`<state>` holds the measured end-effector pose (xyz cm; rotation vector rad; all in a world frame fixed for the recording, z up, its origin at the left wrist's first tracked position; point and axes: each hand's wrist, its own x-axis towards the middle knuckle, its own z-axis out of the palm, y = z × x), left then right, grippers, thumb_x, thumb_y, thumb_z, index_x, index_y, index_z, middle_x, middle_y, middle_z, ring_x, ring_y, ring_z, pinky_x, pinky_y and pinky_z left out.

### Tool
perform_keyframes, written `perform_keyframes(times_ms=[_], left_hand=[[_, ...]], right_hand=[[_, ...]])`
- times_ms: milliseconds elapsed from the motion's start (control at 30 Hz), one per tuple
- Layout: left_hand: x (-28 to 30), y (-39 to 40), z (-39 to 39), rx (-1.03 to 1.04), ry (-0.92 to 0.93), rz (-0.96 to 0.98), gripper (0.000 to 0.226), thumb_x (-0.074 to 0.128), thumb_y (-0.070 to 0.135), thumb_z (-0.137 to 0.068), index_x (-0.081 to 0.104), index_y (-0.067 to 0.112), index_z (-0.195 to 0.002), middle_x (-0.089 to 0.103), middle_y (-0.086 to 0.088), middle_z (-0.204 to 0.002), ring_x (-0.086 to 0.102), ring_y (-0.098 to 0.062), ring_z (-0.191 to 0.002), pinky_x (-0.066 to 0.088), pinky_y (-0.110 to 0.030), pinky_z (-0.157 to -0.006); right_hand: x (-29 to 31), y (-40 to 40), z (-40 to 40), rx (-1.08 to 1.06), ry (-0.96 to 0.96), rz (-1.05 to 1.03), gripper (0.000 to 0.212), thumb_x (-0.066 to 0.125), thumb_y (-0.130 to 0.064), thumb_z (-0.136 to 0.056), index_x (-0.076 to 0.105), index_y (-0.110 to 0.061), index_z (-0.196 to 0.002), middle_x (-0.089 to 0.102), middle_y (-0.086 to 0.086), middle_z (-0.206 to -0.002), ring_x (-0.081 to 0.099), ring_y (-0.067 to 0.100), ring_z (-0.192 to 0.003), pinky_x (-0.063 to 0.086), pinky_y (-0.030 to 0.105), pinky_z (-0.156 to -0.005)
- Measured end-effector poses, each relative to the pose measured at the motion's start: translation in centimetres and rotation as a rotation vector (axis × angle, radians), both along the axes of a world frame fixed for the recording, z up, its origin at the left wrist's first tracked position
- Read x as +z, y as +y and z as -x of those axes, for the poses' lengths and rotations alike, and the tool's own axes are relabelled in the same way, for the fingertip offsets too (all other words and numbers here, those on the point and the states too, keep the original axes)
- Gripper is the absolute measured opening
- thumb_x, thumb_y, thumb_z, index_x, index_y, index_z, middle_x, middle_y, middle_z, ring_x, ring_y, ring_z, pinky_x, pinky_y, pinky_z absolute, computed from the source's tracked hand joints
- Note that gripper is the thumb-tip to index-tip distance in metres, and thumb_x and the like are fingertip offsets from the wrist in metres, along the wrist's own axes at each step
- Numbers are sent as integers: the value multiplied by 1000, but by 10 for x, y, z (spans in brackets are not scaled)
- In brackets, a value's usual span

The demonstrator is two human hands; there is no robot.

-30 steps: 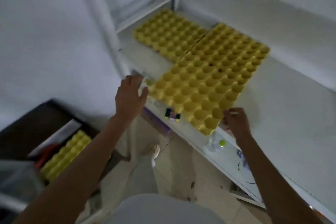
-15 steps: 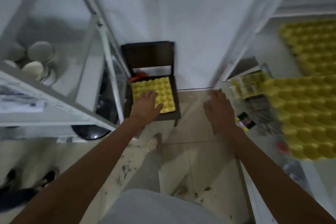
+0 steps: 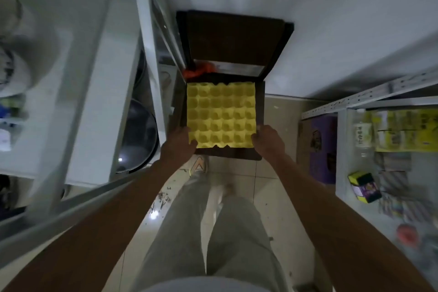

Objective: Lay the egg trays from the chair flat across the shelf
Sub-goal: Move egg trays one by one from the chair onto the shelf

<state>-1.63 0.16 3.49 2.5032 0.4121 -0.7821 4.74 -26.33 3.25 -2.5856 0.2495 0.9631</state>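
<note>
On the dark chair (image 3: 259,111), your yellow egg tray (image 3: 221,115) lies flat.
Your left hand (image 3: 179,147) and right hand (image 3: 269,141) each grip a near corner; shelf (image 3: 341,149) labels at right are too blurred to read.

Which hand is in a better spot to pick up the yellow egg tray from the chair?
Neither alone: left hand and right hand each grip a near corner of the egg tray on the chair, so both lift together.

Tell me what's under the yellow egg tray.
The egg tray rests on the dark chair seat, both hands at its near corners. Any trays stacked beneath it are hidden.
</note>
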Motion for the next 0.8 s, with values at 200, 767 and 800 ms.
perform_keyframes(times_ms=[200, 767, 800], left_hand=[[-95, 10, -46, 308, 92, 25, 39, 57, 28, -90, 63, 15, -127, 65, -14, -129, 62, -38, -118, 52, -48, -96], [-173, 23, -75, 176, -5, -279, 23, 51, 8, -93, 68, 0, -106, 71, -24, -93, 68, -46, -89, 58, -51, -78], [-169, 24, -75, 175, -33, -276, 27, 51, 6, -92, 66, 1, -113, 71, -25, -94, 67, -47, -89, 57, -52, -76]], right_hand=[[-99, -5, -40, -173, 52, 46, 38, 55, -24, -92, 63, -16, -129, 63, 10, -125, 63, 33, -118, 53, 44, -92], [-188, -8, -86, -350, -96, 92, 21, 66, -29, -89, 63, -19, -107, 71, 7, -114, 67, 33, -109, 49, 37, -79], [-186, -6, -86, -352, -103, 84, 18, 66, -29, -89, 62, -20, -104, 71, 7, -112, 67, 33, -108, 47, 36, -76]])
